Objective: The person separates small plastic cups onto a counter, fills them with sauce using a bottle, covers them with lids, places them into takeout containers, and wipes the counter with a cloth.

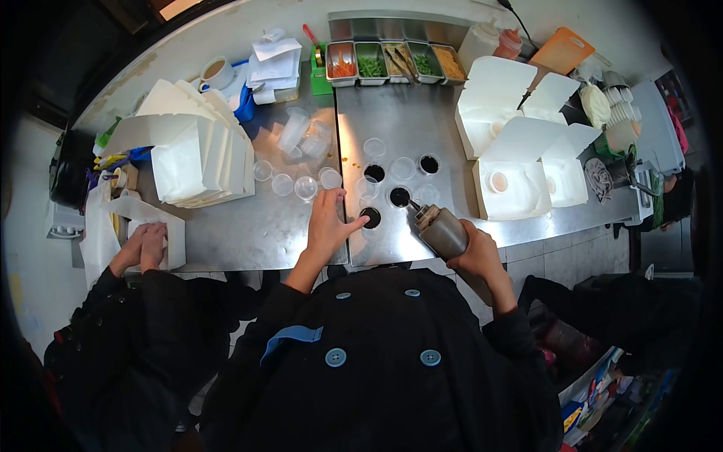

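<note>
My right hand is wrapped round a brown squeeze bottle, tilted with its nozzle at a small clear cup of dark sauce. My left hand has its fingers apart, thumb beside another cup of dark sauce. Two more cups hold dark liquid, one at the upper left and one at the upper right. Around them lie several clear cups or lids, such as one between the upper two. More clear cups stand left of the table seam, near my left fingertips.
Open white boxes stand at the right, some with small cups inside. Metal trays of toppings line the back. Stacked white boxes stand at the left, where a co-worker's hands rest on a box. Another person is at the right.
</note>
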`<state>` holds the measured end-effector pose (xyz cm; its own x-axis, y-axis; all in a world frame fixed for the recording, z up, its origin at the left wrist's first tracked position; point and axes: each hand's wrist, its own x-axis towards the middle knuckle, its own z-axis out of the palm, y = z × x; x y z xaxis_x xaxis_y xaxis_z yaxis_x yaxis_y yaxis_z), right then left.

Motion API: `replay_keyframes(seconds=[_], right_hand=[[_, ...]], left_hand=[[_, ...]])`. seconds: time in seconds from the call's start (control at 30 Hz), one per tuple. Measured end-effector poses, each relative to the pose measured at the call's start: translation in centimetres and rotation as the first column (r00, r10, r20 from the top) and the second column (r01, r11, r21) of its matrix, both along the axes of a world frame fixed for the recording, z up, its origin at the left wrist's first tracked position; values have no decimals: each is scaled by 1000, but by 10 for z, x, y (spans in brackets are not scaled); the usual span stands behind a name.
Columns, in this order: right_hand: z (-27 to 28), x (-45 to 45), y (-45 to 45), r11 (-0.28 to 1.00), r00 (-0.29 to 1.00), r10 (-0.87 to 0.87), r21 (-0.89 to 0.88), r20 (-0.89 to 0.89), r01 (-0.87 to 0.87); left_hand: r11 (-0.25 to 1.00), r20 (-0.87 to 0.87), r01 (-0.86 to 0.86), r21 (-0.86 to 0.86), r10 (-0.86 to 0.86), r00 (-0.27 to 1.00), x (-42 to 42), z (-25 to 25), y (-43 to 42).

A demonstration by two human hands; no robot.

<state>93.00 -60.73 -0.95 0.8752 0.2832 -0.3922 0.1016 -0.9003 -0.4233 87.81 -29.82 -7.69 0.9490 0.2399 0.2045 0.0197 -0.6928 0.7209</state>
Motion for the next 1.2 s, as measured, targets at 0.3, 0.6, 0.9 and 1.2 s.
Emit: replay_keyframes(seconds=[0.3, 0.6, 0.9, 1.2], right_hand=[[-3, -2, -5, 978, 1000, 2, 208, 11, -4], [70, 3, -4, 687, 988, -144, 724, 59, 57], [238, 113, -58, 404, 823, -403, 885, 401, -233], [241, 352, -44, 425, 709, -406, 806, 577, -412]], left_hand=[[999, -9, -16, -51, 15, 1000, 2, 7, 0], [997, -15, -64, -53, 63, 998, 2, 18, 1], [989, 64, -141, -41, 144, 988, 21, 42, -8], [968, 86, -246, -54, 250, 964, 43, 47, -46]])
